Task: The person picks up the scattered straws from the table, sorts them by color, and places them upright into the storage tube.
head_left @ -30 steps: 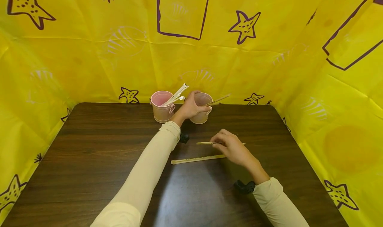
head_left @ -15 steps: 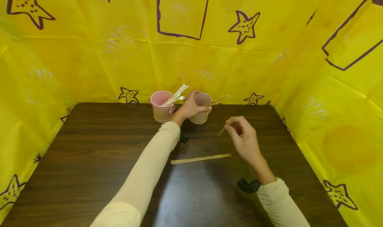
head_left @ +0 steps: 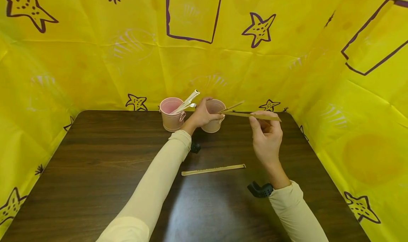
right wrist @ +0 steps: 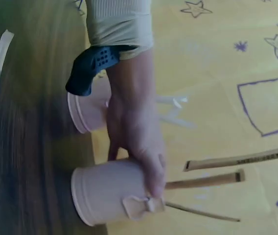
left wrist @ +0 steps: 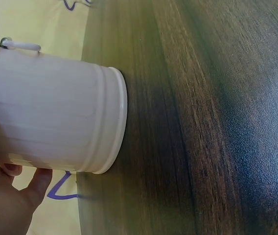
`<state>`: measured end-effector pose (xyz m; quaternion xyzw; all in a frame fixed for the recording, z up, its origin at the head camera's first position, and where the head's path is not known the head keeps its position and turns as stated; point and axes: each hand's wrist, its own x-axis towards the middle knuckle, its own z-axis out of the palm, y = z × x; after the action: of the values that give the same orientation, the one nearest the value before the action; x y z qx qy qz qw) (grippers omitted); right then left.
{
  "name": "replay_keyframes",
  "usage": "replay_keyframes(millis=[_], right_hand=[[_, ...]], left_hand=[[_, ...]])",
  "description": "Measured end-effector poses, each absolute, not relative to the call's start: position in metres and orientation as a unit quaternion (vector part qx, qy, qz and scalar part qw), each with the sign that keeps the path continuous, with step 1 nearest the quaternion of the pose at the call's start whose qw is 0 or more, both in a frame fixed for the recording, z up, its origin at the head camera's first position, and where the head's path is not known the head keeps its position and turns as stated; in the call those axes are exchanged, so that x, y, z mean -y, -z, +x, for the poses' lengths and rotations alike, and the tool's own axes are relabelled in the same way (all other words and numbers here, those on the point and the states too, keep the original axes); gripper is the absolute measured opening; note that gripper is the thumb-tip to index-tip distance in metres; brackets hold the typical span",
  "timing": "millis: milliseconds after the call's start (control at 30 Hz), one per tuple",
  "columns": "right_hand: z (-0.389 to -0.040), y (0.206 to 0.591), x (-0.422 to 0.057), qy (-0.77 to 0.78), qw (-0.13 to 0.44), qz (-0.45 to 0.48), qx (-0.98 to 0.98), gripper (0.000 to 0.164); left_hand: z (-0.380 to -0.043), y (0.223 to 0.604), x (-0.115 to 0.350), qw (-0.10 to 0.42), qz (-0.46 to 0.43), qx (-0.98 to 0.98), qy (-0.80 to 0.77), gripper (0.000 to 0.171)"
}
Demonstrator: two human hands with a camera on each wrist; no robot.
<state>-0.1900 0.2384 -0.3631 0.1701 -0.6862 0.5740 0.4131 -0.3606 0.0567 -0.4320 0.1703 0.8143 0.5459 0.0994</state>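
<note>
My left hand (head_left: 202, 115) grips the right-hand pale pink bucket (head_left: 211, 127) near its rim, thumb on the near side; the bucket (left wrist: 46, 107) stands upright in the left wrist view. My right hand (head_left: 268, 139) pinches a slim brown paper-wrapped stick (head_left: 271, 118), raised roughly level to the right of that bucket. In the right wrist view, the pinched stick (right wrist: 242, 159) points toward the mouth, above two brown sticks (right wrist: 205, 180) that jut out of the bucket. Another paper-wrapped stick (head_left: 213, 169) lies on the table. I cannot read the wrapper print.
A second pink bucket (head_left: 172, 123) stands just left of the gripped one, with white-wrapped sticks (head_left: 188, 102) leaning out of it. Both stand near the far edge of the dark wooden table (head_left: 105, 157). A yellow patterned sheet (head_left: 143, 68) hangs behind and along the sides.
My right hand has lifted the wrapped stick from over the table, turned it, and brought it up and forward beside the right bucket. The left hand has kept its grip there.
</note>
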Motion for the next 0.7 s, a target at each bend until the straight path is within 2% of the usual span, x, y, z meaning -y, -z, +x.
replay_keyframes(millis=[133,400,700], right_hand=[[-0.197,0.37,-0.23,-0.58,0.409,0.162,0.686,0.016],[-0.214,0.388,-0.218,-0.6,0.362,0.115,0.704,0.019],[-0.236,0.396,-0.216,-0.592,0.348,0.07,0.723,0.022]], left_hand=[[-0.359,0.432,-0.057,0.098,0.175,-0.812,-0.547,0.101],[-0.36,0.433,-0.056,0.112,0.165,-0.802,-0.563,0.103],[-0.359,0.433,-0.056,0.098,0.169,-0.804,-0.562,0.102]])
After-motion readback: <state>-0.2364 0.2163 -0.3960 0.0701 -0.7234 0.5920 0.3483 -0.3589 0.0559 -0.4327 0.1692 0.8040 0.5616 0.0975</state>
